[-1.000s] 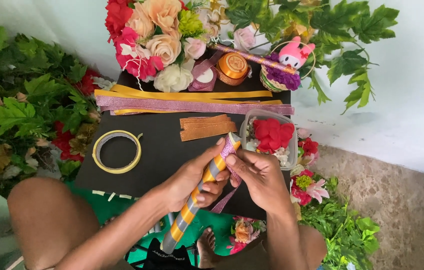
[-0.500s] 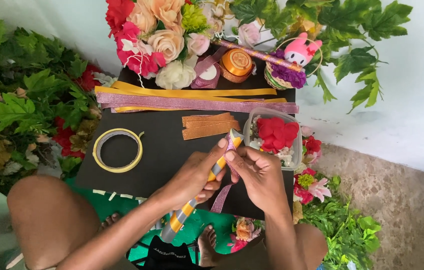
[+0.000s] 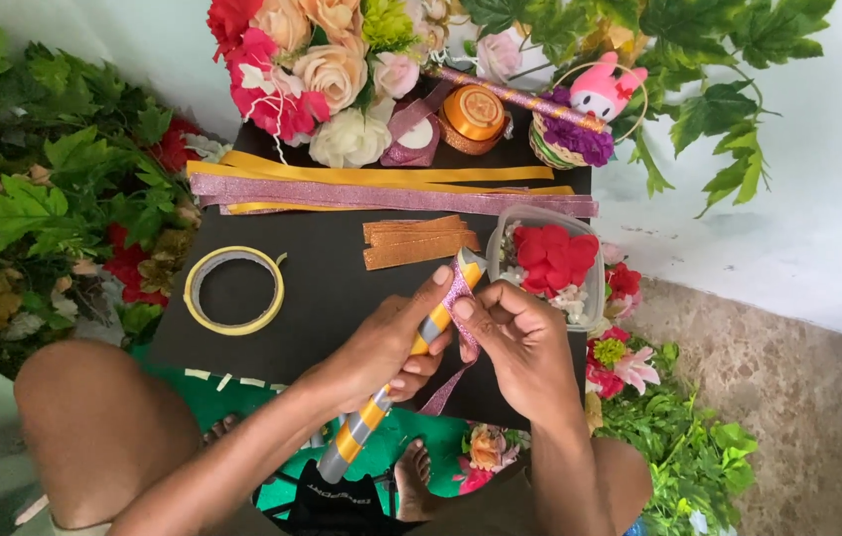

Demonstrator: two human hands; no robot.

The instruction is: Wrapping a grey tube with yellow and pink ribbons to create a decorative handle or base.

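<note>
My left hand (image 3: 381, 347) grips a long stick (image 3: 366, 422) wrapped in orange and silver spiral bands, held slanted over a black board (image 3: 332, 288). My right hand (image 3: 520, 337) pinches a pink glitter ribbon (image 3: 459, 298) against the stick's upper end; the ribbon's loose tail (image 3: 441, 392) hangs down below the hands. Both hands meet near the stick's top, just left of a clear plastic tub (image 3: 590, 298) of red and white flower heads.
A ring of yellow tape (image 3: 234, 290) lies at the board's left. Long gold and pink glitter strips (image 3: 381, 189) and short copper strips (image 3: 416, 243) lie farther back, with ribbon rolls (image 3: 473, 114), a wrapped stick, a small basket with a pink doll (image 3: 600, 94), and artificial flowers and leaves all around.
The right hand has worked the pink ribbon a little around the stick's top; the stick's angle has shifted slightly. Nothing else on the board has moved.
</note>
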